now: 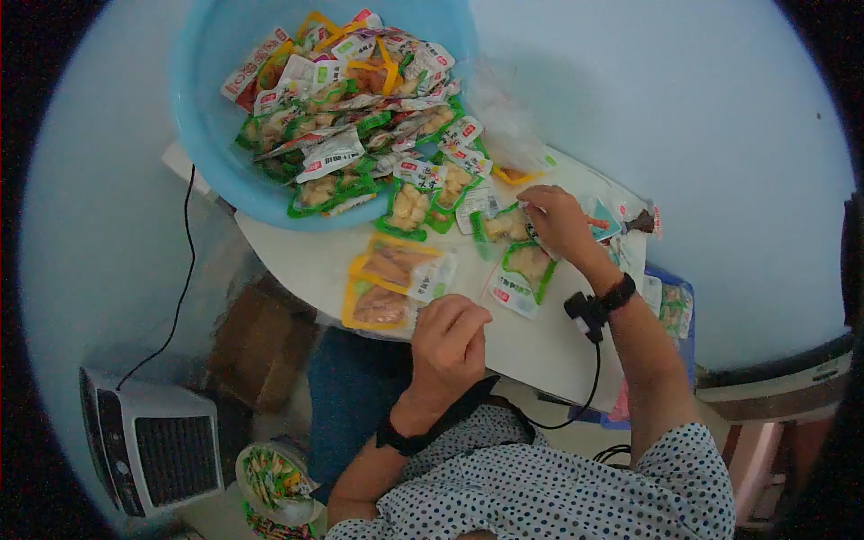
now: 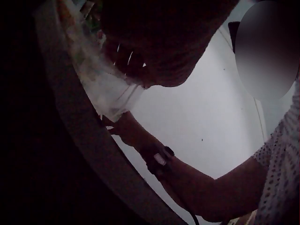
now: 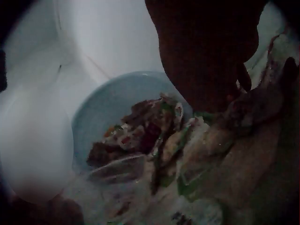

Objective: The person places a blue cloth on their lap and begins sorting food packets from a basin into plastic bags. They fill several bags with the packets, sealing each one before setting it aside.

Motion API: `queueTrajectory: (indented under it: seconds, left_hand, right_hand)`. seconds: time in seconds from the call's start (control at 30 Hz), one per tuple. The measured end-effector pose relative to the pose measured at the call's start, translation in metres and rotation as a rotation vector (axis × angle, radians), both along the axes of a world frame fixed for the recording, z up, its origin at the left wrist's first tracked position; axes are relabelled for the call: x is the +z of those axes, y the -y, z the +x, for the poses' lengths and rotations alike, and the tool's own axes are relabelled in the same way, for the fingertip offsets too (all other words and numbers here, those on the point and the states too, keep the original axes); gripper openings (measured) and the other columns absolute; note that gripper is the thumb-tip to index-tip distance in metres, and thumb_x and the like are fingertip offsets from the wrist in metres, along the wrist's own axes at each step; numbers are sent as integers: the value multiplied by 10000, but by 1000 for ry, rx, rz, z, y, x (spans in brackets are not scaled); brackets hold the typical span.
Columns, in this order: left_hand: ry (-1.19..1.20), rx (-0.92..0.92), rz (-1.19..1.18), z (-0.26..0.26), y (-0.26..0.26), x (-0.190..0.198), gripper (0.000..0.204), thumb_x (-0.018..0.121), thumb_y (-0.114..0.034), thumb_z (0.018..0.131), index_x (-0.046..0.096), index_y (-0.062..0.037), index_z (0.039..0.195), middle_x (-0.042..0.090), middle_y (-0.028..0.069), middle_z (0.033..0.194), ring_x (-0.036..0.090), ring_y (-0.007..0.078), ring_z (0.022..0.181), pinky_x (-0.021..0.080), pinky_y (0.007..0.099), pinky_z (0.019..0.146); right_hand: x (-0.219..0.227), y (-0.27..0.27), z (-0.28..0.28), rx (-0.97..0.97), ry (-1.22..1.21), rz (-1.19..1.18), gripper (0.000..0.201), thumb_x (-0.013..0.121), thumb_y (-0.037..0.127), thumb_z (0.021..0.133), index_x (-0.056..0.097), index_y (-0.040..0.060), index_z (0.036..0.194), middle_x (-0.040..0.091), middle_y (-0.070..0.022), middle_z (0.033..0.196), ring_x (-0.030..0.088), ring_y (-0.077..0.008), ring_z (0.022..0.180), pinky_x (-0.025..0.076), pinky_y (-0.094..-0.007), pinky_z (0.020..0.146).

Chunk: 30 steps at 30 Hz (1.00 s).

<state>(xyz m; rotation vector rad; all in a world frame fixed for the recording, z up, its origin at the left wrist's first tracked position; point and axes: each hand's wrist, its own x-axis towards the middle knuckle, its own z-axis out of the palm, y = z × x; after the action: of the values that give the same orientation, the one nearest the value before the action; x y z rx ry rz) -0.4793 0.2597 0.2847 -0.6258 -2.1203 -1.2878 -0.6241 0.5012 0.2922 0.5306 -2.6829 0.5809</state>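
Curled fingers of the left hand [image 1: 450, 346] pinch the edge of a clear plastic bag [image 2: 110, 91], beside yellow-edged packets [image 1: 382, 306] at the table's front. In the left wrist view the dark left hand [image 2: 159, 47] covers its own fingertips; creases in the plastic run towards them. Farther right, the right hand [image 1: 562, 225] bends over a green-edged packet [image 1: 506, 225] with pale pieces and grips it; the palm hides part of the hold. Another green-edged packet [image 1: 529, 263] lies just below. The right wrist view shows the right hand [image 3: 206, 51] dark above packets.
A large blue basin [image 1: 202, 135] full of packets stands at the back left of the white table [image 1: 576, 346]. Clear plastic [image 1: 508, 121] lies beside it. More packets lie in a blue crate [image 1: 688, 337] at the right. A cable hangs from the right wrist.
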Motion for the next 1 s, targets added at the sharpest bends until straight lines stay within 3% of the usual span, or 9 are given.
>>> queueTrajectory:
  seconds: [0.17, 0.27, 0.47, 0.77, 0.87, 0.97, 1.0]
  left_hand:
    - [-49, -25, -64, 2, 1, -7, 240, 643, 77, 667, 659, -61, 863, 615, 109, 890, 615, 320, 866, 495, 412, 750]
    - [-62, -16, -94, 3, 1, -6, 240, 640, 71, 663, 661, -62, 862, 608, 107, 889, 607, 320, 851, 490, 415, 736]
    - [-44, -2, -119, 5, 0, -6, 231, 638, 60, 665, 667, -57, 862, 604, 108, 895, 602, 321, 861, 485, 414, 740]
    - [2, 2, -189, 10, 1, -3, 250, 635, 52, 657, 673, -36, 888, 612, 121, 919, 600, 325, 871, 493, 414, 758]
    - [-2, 35, -186, 9, 2, -3, 247, 637, 53, 657, 671, -24, 889, 616, 126, 930, 603, 327, 866, 502, 411, 755]
    - [0, 68, -170, 7, 1, -7, 243, 649, 48, 665, 672, -19, 898, 619, 133, 943, 609, 329, 862, 510, 410, 749]
    - [5, 76, -161, 7, 1, -8, 241, 654, 46, 670, 673, -19, 902, 620, 135, 947, 611, 330, 861, 512, 410, 747]
  right_hand:
    - [-15, 4, -31, 13, -133, 190, 276, 611, 9, 805, 680, 44, 1070, 665, -158, 1127, 608, -349, 1065, 522, -418, 876]
    - [-15, 8, -42, -106, 3, 237, 364, 601, 24, 769, 647, 66, 1128, 653, -143, 1138, 593, -370, 1071, 521, -453, 884]
    - [-19, 7, -55, -127, -68, 204, 371, 617, 30, 765, 623, 84, 1131, 615, -134, 1125, 575, -347, 1113, 510, -458, 886]
    - [-24, -1, -67, -89, -66, 318, 329, 573, 99, 852, 634, 106, 1175, 607, -136, 1241, 538, -346, 1199, 457, -497, 963]
    - [-9, 1, -50, -91, -238, 337, 278, 604, 116, 833, 689, 106, 1098, 635, -147, 1207, 549, -335, 1188, 467, -478, 952]
    - [12, -5, -39, 22, -281, 158, 218, 632, 136, 842, 723, 106, 1038, 686, -136, 1099, 634, -318, 1035, 509, -413, 860]
    - [25, -4, -29, 36, -129, -1, 204, 630, 147, 865, 721, 95, 1040, 698, -120, 1053, 649, -285, 962, 513, -380, 815]
